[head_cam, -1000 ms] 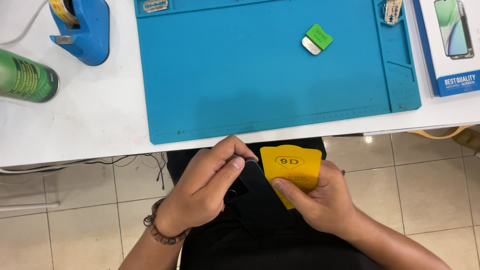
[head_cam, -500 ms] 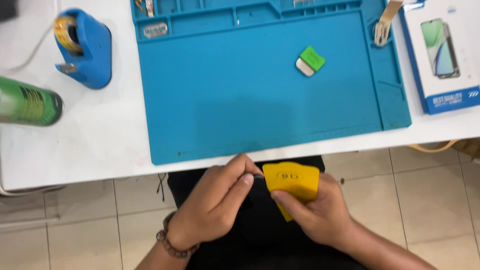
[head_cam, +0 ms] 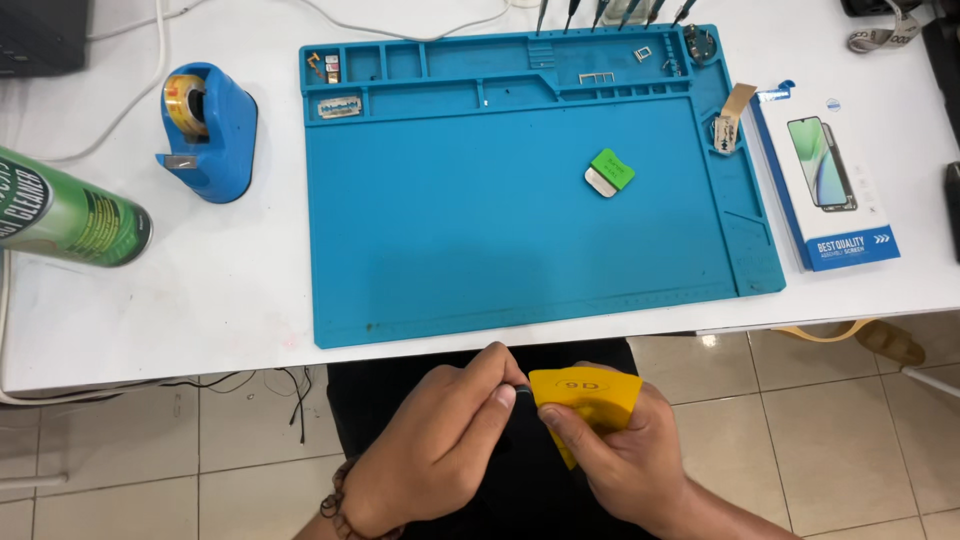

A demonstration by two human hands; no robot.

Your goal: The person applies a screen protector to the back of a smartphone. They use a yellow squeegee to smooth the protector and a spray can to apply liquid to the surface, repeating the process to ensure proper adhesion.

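While the right hand (head_cam: 625, 455) pinches a yellow card (head_cam: 583, 398) below the blue mat (head_cam: 520, 220), the left hand (head_cam: 440, 445) curls closed on something dark beside it. Both hands sit lower than before.

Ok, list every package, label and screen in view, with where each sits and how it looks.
Screen protector box: right of the blue mat on the white table, flat rectangle, white and blue, phone picture.
Spray can: far left, lying down, green printed label.
Yellow card: held by the right hand below the table edge, black oval mark.
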